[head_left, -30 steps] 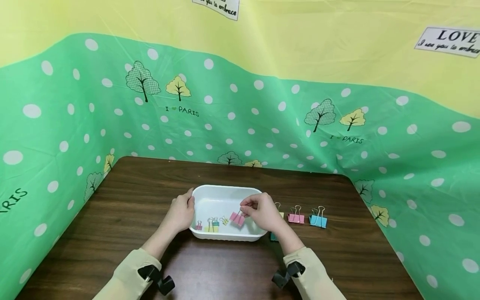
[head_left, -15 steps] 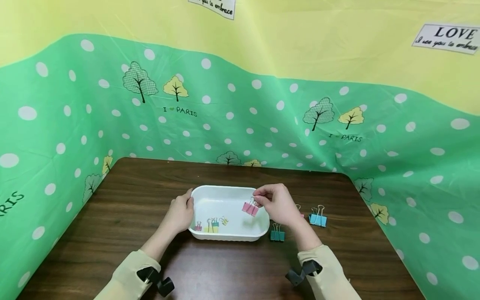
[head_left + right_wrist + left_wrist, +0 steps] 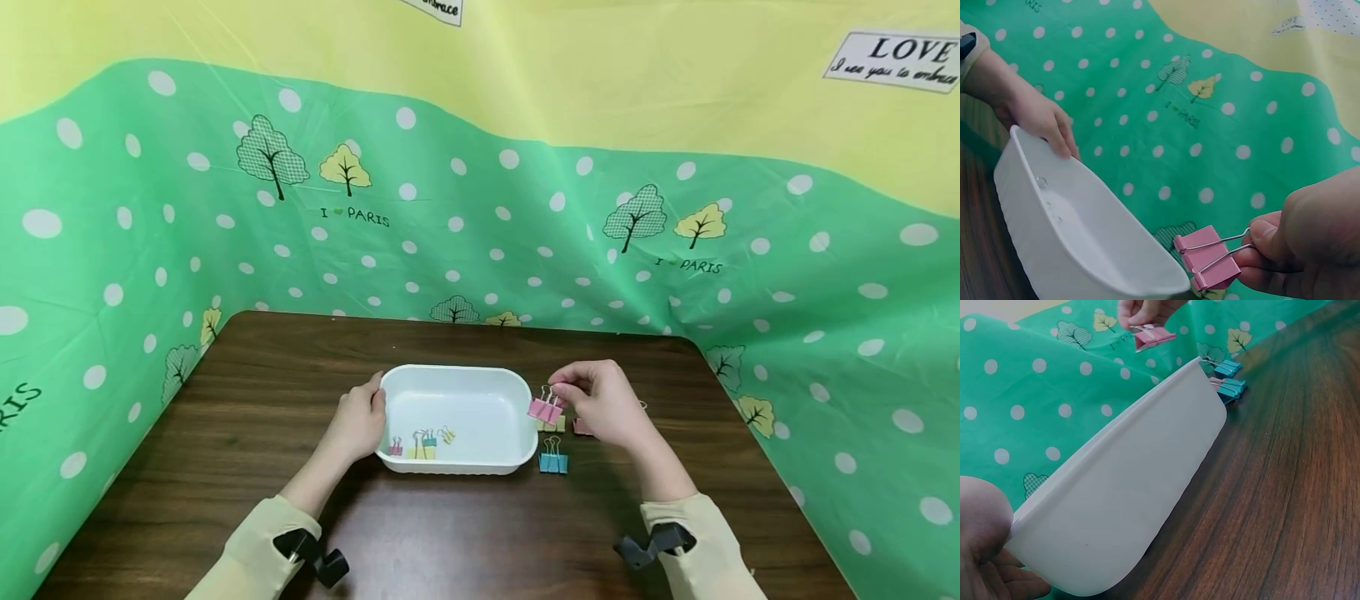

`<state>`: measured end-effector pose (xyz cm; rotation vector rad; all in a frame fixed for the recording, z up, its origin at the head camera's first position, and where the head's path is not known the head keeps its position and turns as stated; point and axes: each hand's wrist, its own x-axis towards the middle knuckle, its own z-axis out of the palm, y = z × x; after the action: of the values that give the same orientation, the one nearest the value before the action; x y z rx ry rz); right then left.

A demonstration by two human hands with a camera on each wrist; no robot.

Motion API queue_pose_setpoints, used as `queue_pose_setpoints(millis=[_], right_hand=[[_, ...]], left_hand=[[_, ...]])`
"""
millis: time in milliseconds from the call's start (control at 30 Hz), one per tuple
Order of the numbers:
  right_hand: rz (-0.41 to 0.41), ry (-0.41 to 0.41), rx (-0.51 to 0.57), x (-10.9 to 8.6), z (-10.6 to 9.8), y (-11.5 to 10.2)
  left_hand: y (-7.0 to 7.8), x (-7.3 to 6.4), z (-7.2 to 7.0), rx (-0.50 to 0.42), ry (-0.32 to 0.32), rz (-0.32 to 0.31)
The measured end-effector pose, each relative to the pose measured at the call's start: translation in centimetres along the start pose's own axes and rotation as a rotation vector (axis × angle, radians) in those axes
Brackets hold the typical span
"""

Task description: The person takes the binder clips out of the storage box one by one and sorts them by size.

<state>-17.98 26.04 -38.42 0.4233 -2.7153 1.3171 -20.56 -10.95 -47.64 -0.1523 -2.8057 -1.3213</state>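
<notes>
At the left end of a white plastic tray [image 3: 472, 408], my left hand [image 3: 358, 425] grips the rim, thumb on top and fingers below in the left wrist view. My right hand [image 3: 603, 408] pinches a pink binder clip [image 3: 545, 411] by its wire handles, just beyond the tray's right rim. In the right wrist view the pink clip [image 3: 1211, 257] hangs tilted from thumb and fingers. Inside the tray, near its front left, lie a small pink clip [image 3: 395, 447], a yellow clip [image 3: 422, 453], a small teal clip [image 3: 430, 441] and a small yellow clip [image 3: 447, 435].
Right of the tray on the dark wooden table [image 3: 450, 533] stand a blue clip [image 3: 553, 463], a yellow clip [image 3: 552, 424] and another pink clip [image 3: 582, 427], partly behind my right hand. A green and yellow patterned cloth [image 3: 450, 250] hangs around the table's back and sides.
My right hand has carried the pink clip rightward, from over the tray to past its right rim. The left hand keeps its grip on the tray.
</notes>
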Motion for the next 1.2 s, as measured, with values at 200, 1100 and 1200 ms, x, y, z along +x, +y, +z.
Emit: queue_pose_setpoints(millis=[200,1100,1200], right_hand=[[0.011,0.0,-0.057,-1.3,-1.5,1.0],[0.033,-0.078,-0.152,-4.1,-4.6,5.7],[0.04,-0.124,-0.145,-4.4,-4.4,6.5]], left_hand=[[0.0,0.0,0.0,0.002,0.001,0.003],[-0.2,0.4,-0.1,0.006,0.01,0.024],[-0.2,0.3,0.0,0.003,0.006,0.018]])
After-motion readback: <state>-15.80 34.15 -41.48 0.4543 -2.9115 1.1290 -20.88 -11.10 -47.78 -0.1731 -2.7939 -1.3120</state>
